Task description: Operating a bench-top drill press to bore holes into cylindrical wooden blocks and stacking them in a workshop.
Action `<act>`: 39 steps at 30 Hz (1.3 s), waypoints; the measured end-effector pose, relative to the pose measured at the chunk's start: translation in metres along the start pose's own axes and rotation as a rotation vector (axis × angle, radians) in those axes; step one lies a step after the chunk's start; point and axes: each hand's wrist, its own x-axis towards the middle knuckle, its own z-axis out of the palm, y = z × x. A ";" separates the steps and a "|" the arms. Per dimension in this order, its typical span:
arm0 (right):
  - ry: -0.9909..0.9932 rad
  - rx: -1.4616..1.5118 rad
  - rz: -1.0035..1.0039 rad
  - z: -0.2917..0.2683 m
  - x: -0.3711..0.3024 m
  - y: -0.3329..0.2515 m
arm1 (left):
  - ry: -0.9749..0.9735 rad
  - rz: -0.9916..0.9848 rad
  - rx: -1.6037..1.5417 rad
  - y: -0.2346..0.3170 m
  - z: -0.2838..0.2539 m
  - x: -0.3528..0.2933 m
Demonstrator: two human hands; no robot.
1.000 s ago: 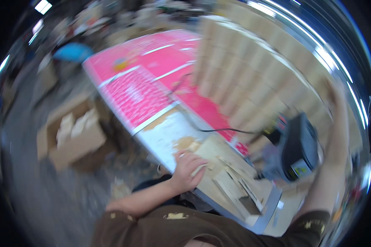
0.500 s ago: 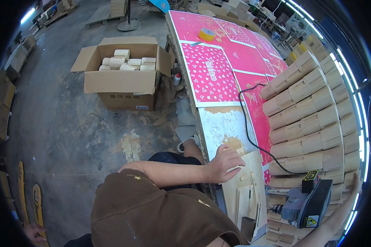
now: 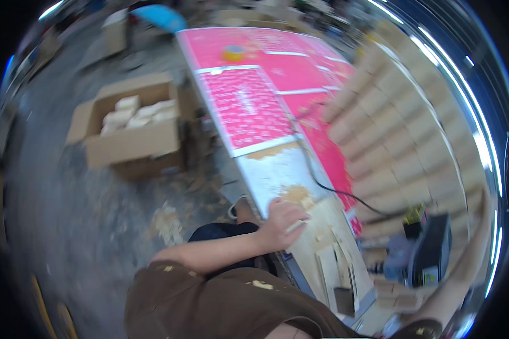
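Note:
My left hand is closed, its fingers curled around what looks like a small pale wood piece, just above the near end of the bench. Beneath and beside it lie a thin wooden board and narrow wood strips. My right arm stretches up the right side, past a grey and black power tool. At its end my right hand is at the edge of a tall stack of pale wooden pieces; blur and the picture's rim hide its fingers.
A black cable runs across the bench, which is covered with pink printed sheets. A roll of yellow tape sits farther back. On the floor at left, an open cardboard box holds several pale wooden blocks. Sawdust lies near my left hand.
The view has turned and blurred, so the box and bench now appear farther left. My right arm reaches higher along the stack. My left hand stays over the board.

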 end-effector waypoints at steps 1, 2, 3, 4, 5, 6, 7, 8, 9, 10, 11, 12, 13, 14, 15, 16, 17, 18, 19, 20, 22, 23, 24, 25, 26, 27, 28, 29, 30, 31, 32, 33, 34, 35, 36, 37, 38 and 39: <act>0.070 -0.048 -0.008 -0.007 -0.006 -0.008 | -0.014 0.000 -0.007 0.002 -0.001 0.005; 0.213 -0.157 0.020 -0.013 -0.013 -0.017 | -0.020 0.000 -0.019 0.005 -0.002 0.012; 0.336 -0.203 0.049 -0.023 -0.022 -0.026 | -0.028 0.005 -0.041 0.009 -0.002 0.023; 0.433 -0.177 0.057 -0.036 -0.036 -0.039 | -0.031 0.029 -0.078 0.013 -0.003 0.036; 0.561 -0.199 0.051 -0.047 -0.052 -0.052 | -0.044 0.038 -0.071 0.019 -0.001 0.050; 0.691 -0.288 0.039 -0.060 -0.069 -0.070 | -0.043 0.095 -0.149 0.026 0.003 0.069; 0.711 -0.228 -0.047 -0.068 -0.081 -0.094 | -0.095 0.110 -0.279 0.034 0.007 0.088; 0.661 -0.009 -0.140 -0.079 -0.103 -0.118 | -0.122 0.148 -0.378 0.045 0.013 0.107; 0.577 0.259 -0.222 -0.089 -0.123 -0.146 | -0.126 0.254 -0.473 0.058 0.020 0.127; 0.488 0.518 -0.299 -0.094 -0.148 -0.172 | -0.113 0.255 -0.597 0.074 0.028 0.141; 0.411 0.686 -0.357 -0.102 -0.175 -0.200 | -0.156 0.212 -0.669 0.091 0.033 0.154; 0.349 0.708 -0.505 -0.100 -0.191 -0.227 | -0.163 0.234 -0.787 0.106 0.041 0.167; 0.290 0.744 -0.452 -0.101 -0.216 -0.247 | -0.244 0.262 -0.932 0.122 0.048 0.175; 0.213 0.772 -0.324 -0.104 -0.239 -0.262 | -0.292 0.125 -1.072 0.137 0.053 0.177; 0.091 0.799 -0.110 -0.108 -0.262 -0.277 | -0.373 0.197 -1.114 0.151 0.053 0.176; -0.061 0.817 0.166 -0.113 -0.279 -0.297 | -0.498 0.216 -1.306 0.162 0.052 0.175; 0.219 0.787 -0.050 -0.075 -0.288 -0.295 | -0.625 0.273 -1.496 0.171 0.053 0.171; 0.485 0.730 -0.275 -0.040 -0.300 -0.292 | -0.374 0.008 -1.446 0.179 0.051 0.155; 0.613 0.681 -0.391 -0.025 -0.316 -0.290 | -0.076 -0.290 -1.360 0.184 0.050 0.140; 0.746 0.619 -0.499 -0.013 -0.331 -0.288 | 0.138 -0.338 -1.110 0.187 0.060 0.120; 0.697 0.705 -0.452 0.014 -0.364 -0.283 | 0.380 -0.445 -0.853 0.182 0.058 0.099; 0.700 0.768 -0.448 0.024 -0.376 -0.281 | 0.014 -0.393 -0.980 0.174 0.043 0.101; 0.620 0.776 -0.352 0.034 -0.388 -0.279 | -0.299 -0.404 -1.073 0.165 0.038 0.101; 0.592 0.818 -0.292 0.044 -0.397 -0.278 | -0.363 -0.337 -1.077 0.156 0.039 0.099; 0.568 0.807 -0.198 0.053 -0.405 -0.277 | -0.440 -0.397 -1.055 0.146 0.038 0.098; 0.552 0.817 -0.128 0.061 -0.412 -0.280 | -0.497 -0.467 -1.018 0.137 0.034 0.097; 0.559 0.804 -0.144 0.068 -0.417 -0.280 | -0.465 -0.625 -1.013 0.129 0.031 0.095; 0.470 0.783 -0.100 0.074 -0.422 -0.280 | -0.510 -0.588 -1.015 0.122 0.029 0.089; 0.385 0.788 -0.056 0.077 -0.428 -0.278 | -0.576 -0.586 -1.084 0.115 0.025 0.086; 0.278 0.810 -0.067 0.077 -0.436 -0.274 | -0.578 -0.629 -1.118 0.109 0.024 0.084; 0.170 0.817 -0.094 0.075 -0.446 -0.266 | -0.508 -0.636 -1.037 0.104 0.020 0.083; 0.198 0.708 -0.170 0.071 -0.453 -0.254 | -0.498 -0.584 -1.105 0.099 0.015 0.083; 0.183 0.592 -0.213 0.065 -0.461 -0.240 | -0.446 -0.626 -0.992 0.095 0.009 0.083; 0.188 0.497 -0.126 0.057 -0.474 -0.226 | -0.409 -0.592 -0.926 0.090 0.002 0.084; 0.195 0.353 -0.034 0.053 -0.484 -0.211 | -0.386 -0.547 -0.893 0.084 -0.002 0.086; 0.168 0.199 0.043 0.054 -0.492 -0.198 | -0.359 -0.562 -0.847 0.077 -0.003 0.086; 0.114 0.044 0.162 0.059 -0.500 -0.187 | -0.354 -0.612 -0.761 0.070 0.000 0.084; 0.098 0.057 0.141 0.072 -0.507 -0.180 | -0.327 -0.701 -0.645 0.063 0.003 0.082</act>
